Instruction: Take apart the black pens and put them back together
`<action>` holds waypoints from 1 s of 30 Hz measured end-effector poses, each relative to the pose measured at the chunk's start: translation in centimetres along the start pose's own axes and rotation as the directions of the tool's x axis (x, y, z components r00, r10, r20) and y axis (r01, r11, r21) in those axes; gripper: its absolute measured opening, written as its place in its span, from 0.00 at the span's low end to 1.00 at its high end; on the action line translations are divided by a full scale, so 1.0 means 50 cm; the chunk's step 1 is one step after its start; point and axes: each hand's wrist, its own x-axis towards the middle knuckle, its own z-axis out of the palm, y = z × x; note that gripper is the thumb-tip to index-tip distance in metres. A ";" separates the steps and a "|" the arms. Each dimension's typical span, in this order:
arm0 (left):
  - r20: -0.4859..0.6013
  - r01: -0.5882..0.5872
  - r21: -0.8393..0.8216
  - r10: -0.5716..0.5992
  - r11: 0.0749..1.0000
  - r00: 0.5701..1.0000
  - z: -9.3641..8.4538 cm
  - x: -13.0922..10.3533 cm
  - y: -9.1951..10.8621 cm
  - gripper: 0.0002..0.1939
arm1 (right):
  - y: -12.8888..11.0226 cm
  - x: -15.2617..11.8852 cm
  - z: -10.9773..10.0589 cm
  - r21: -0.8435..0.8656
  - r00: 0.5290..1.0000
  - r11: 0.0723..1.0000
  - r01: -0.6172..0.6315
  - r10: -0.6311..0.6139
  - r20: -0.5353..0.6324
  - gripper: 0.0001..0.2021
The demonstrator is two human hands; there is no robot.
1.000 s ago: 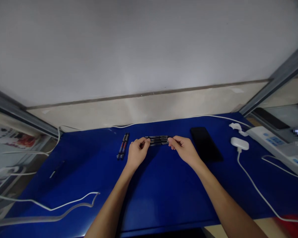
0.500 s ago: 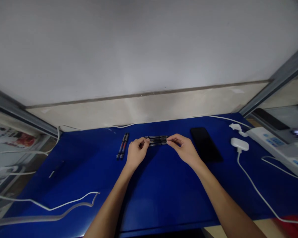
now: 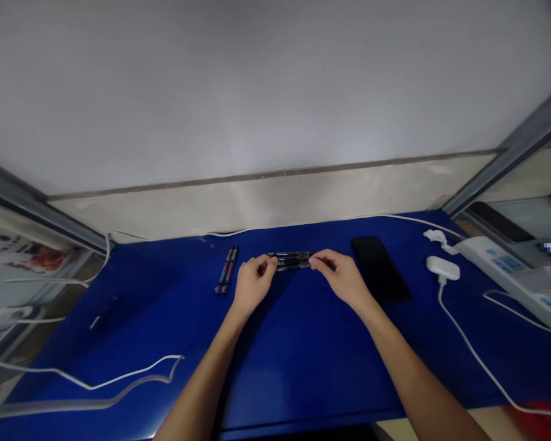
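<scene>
Three dark pens lie side by side, crosswise on the blue tabletop, between my two hands. My left hand is closed at their left ends, thumb and fingers pinching there. At the right ends, the fingertips of my right hand pinch the pens. Both hands rest low over the table, and they hide the tips of the pens. Left of my left hand, two more pens with dark ends and red marks lie next to each other, pointing away from me.
A black phone lies to the right of my right hand. Farther right are a white earbud case on a cable and a white power strip. White cables cross the front left. A small dark stick lies at left.
My right hand has shifted very slightly at the right ends of the pens. Otherwise hands and pens stay in place.
</scene>
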 end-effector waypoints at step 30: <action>0.002 -0.003 0.001 0.003 1.000 1.000 0.002 0.002 -0.004 0.22 | 0.004 0.001 0.000 -0.008 0.997 1.000 0.022 -0.022 -0.069 0.09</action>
